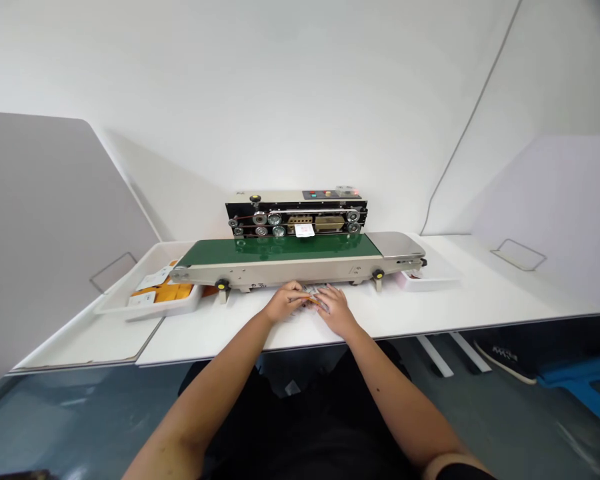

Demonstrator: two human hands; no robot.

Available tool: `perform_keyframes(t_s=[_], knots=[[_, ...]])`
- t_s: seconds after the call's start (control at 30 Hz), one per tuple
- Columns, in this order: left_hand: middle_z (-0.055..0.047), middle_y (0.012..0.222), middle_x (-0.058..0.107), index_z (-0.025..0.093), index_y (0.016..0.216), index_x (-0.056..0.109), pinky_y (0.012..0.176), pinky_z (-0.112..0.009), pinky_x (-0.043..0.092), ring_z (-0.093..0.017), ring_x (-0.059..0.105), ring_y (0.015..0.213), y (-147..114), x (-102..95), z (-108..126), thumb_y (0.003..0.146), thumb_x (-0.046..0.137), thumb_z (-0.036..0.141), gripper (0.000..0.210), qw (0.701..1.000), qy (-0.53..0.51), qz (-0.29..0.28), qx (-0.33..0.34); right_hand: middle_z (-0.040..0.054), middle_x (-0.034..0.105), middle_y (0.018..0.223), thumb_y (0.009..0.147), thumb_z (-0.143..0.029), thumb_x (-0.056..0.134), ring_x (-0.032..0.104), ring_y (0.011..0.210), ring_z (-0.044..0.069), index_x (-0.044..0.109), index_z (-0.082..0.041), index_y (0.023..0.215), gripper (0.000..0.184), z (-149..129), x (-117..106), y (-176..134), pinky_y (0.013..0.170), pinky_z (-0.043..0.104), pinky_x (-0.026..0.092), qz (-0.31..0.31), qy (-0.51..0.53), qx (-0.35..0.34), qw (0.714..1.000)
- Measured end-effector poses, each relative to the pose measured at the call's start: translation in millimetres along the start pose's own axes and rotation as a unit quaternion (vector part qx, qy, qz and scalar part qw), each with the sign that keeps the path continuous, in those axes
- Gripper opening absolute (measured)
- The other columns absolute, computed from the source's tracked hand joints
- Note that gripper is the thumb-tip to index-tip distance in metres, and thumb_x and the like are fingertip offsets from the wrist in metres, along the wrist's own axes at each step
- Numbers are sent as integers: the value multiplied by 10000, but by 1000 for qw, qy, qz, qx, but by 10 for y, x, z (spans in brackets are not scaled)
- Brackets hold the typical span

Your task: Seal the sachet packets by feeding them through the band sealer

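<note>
Left hand (283,302) and right hand (336,311) both pinch a small orange item (312,300) between them, near table (420,310) front edge. Beyond: white tray (193,304) with orange packets (173,291) at left, green belt (215,253), white packet (305,231) at roller machine (280,198).

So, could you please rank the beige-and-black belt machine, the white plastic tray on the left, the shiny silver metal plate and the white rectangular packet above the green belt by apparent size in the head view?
1. Belt machine
2. Left tray
3. Metal plate
4. White packet
</note>
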State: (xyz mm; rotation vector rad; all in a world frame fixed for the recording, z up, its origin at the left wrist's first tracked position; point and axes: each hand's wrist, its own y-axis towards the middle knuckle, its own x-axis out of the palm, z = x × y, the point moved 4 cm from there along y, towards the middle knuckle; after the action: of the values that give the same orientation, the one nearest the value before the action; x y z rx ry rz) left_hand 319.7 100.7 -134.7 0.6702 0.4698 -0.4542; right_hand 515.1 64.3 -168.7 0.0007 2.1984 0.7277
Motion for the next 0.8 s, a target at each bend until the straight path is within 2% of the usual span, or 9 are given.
perform_keyframes(t_s=[0.17, 0.23, 0.33, 0.4, 0.5, 0.57, 0.63, 0.7, 0.8], knots=[[-80, 897, 660, 182, 1001, 772, 802, -315, 491, -196, 610, 841, 0, -80, 8, 898, 634, 435, 306, 994, -43, 87, -58, 79, 669, 1212, 900, -298, 589, 497, 1212, 305, 740, -245, 1084, 244, -38, -171, 35, 1098, 494, 338, 88, -6, 14, 996], [-69, 869, 683, 161, 946, 742, 754, -297, 487, -191, 613, 800, -6, -91, -3, 880, 642, 458, 320, 988, -80, 92, -100, 83, 677, 1171, 903, -302, 582, 513, 1166, 301, 737, -239, 1078, 242, -87, -230, 36, 1073, 484, 364, 105, 8, 5, 994], [-46, 788, 683, 146, 873, 679, 684, -269, 473, -168, 604, 713, -25, -38, -33, 860, 651, 496, 352, 978, -145, 50, -140, 88, 692, 1049, 931, -317, 535, 552, 1066, 273, 735, -227, 999, 230, -146, -272, 17, 1001, 445, 426, 102, 64, -12, 993], [-47, 778, 687, 142, 841, 654, 683, -264, 473, -165, 609, 706, -42, 13, -52, 842, 673, 503, 361, 975, -165, 16, -148, 81, 687, 967, 933, -329, 517, 581, 967, 244, 724, -212, 967, 239, -132, -267, -5, 907, 392, 477, 91, 114, 9, 989], [-60, 805, 697, 137, 839, 652, 713, -274, 487, -179, 629, 750, -64, 86, -65, 829, 695, 504, 370, 973, -172, -30, -152, 50, 688, 957, 897, -337, 545, 597, 809, 194, 667, -211, 1163, 319, -57, -214, -42, 754, 317, 505, 69, 192, 77, 976], [-69, 856, 701, 132, 909, 661, 745, -287, 498, -191, 643, 801, -71, 129, -50, 838, 690, 504, 380, 970, -186, -63, -146, 43, 695, 1001, 881, -343, 559, 606, 785, 178, 615, -216, 1262, 406, -27, -165, -56, 735, 299, 509, 52, 244, 100, 963], [-78, 941, 697, 135, 1064, 642, 773, -295, 505, -198, 650, 860, -69, 145, -23, 847, 690, 495, 423, 965, -213, -75, -131, 53, 695, 1042, 872, -360, 573, 626, 827, 184, 615, -206, 1261, 420, -21, -123, -60, 767, 303, 518, 37, 285, 104, 952], [-65, 934, 681, 148, 1228, 571, 750, -283, 505, -184, 647, 841, -62, 127, -9, 849, 696, 483, 521, 962, -236, -57, -122, 55, 696, 1012, 862, -377, 590, 632, 833, 187, 620, -199, 1253, 431, -22, -90, -57, 770, 305, 522, 22, 312, 105, 944], [4, 759, 612, 156, 1331, 501, 643, -240, 471, -136, 590, 682, -55, 81, -19, 848, 700, 476, 613, 962, -241, -23, -130, 11, 665, 825, 855, -377, 603, 597, 716, 158, 589, -206, 1279, 457, -18, -63, -52, 696, 279, 503, 6, 344, 106, 933]])
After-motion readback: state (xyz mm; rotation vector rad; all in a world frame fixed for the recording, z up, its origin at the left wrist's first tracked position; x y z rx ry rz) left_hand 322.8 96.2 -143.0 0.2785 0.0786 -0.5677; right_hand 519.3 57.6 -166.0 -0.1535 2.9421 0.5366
